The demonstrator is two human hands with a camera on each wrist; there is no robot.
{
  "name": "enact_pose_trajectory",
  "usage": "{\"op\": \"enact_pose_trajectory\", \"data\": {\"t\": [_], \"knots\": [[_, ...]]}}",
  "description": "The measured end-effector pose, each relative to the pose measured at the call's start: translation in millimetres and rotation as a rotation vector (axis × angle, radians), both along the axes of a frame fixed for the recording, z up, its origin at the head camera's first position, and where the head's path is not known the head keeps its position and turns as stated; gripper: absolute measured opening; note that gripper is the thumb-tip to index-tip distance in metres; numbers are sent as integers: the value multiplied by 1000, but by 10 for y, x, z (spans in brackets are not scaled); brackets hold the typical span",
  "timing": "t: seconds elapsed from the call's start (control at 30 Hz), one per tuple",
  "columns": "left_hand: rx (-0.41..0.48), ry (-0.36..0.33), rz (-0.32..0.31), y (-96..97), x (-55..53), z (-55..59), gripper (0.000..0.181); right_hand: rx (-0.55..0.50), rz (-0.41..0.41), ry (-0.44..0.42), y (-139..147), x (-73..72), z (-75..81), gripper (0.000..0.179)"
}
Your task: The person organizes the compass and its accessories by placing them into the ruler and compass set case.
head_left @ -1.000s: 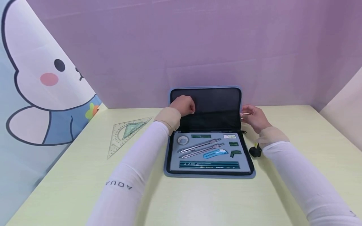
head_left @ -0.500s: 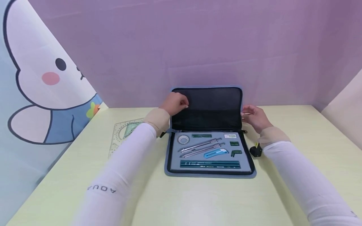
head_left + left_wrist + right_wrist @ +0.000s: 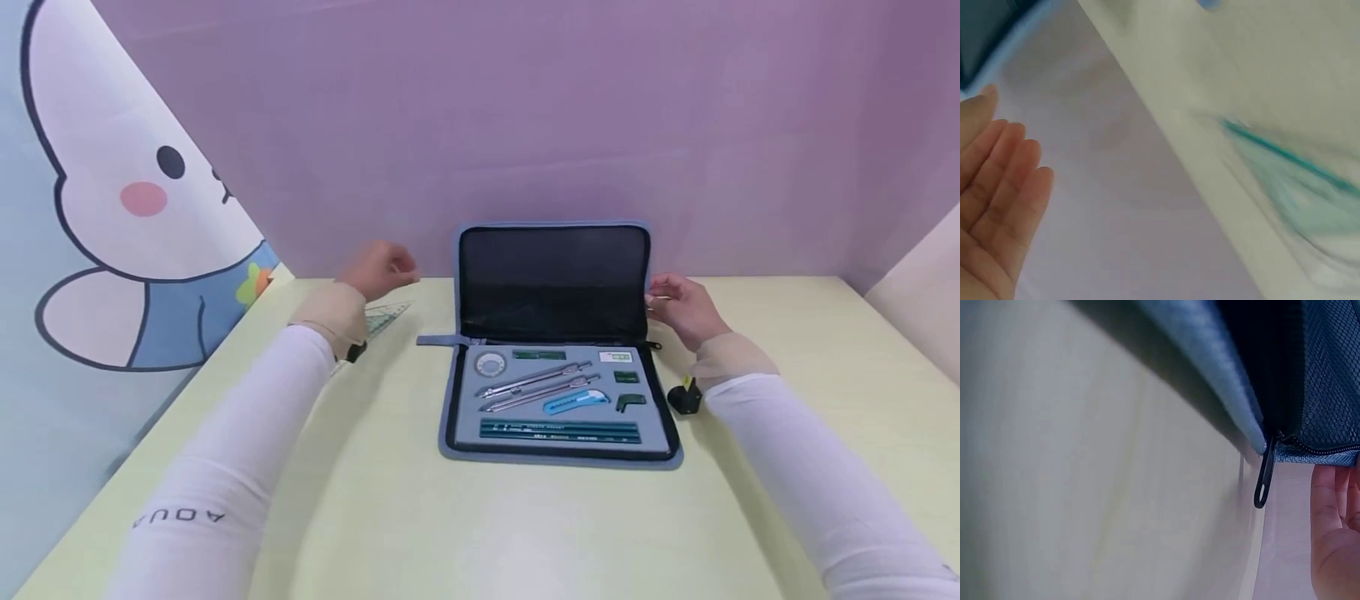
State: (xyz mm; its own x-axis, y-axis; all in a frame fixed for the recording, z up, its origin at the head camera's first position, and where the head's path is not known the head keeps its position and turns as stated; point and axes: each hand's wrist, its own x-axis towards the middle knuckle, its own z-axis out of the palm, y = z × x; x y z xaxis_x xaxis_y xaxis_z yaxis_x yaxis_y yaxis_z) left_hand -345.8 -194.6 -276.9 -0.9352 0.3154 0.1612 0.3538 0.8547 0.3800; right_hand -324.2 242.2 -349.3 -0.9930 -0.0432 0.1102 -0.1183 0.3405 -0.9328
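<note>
A grey-blue zip case [image 3: 561,461] lies unfolded on the table, its black-lined lid [image 3: 555,275] standing upright at the back. Beside the lid's right edge is my right hand [image 3: 684,310], which holds that edge with its fingertips; in the right wrist view the fingers [image 3: 1325,494] reach behind the mesh-lined lid. My left hand [image 3: 381,268] is in the air left of the case, relaxed and holding nothing. Below it, clear and green set squares [image 3: 386,319] lie on the table, partly covered by the wrist; the left wrist view shows the green set square [image 3: 1291,187] blurred.
The case tray holds two metal compasses [image 3: 536,379], a blue utility knife [image 3: 576,402], green pencils [image 3: 560,431], a round white-rimmed piece [image 3: 491,364] and small green pieces. A strap [image 3: 438,340] sticks out left. A purple backdrop [image 3: 555,125] rises behind the table.
My left hand has moved left from in front of the lid to above the set squares. The strap on the left now shows. My right hand stays at the lid's edge.
</note>
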Motion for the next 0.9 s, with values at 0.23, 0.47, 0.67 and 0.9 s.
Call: {"op": "enact_pose_trajectory", "data": {"t": [0.23, 0.47, 0.67, 0.9], "knots": [[-118, -60, 189, -501, 5, -195, 19, -6, -10, -12, 10, 26, 14, 20], [-234, -221, 372, -660, 52, -304, 31, -1, -18, -34, -7, 51, 18, 21], [-247, -333, 445, -675, 92, -384, 46, 3, -11, -30, -15, 62, 30, 23], [-247, -301, 463, -681, 101, -499, 44, 9, -14, -33, -20, 62, 19, 23]]}}
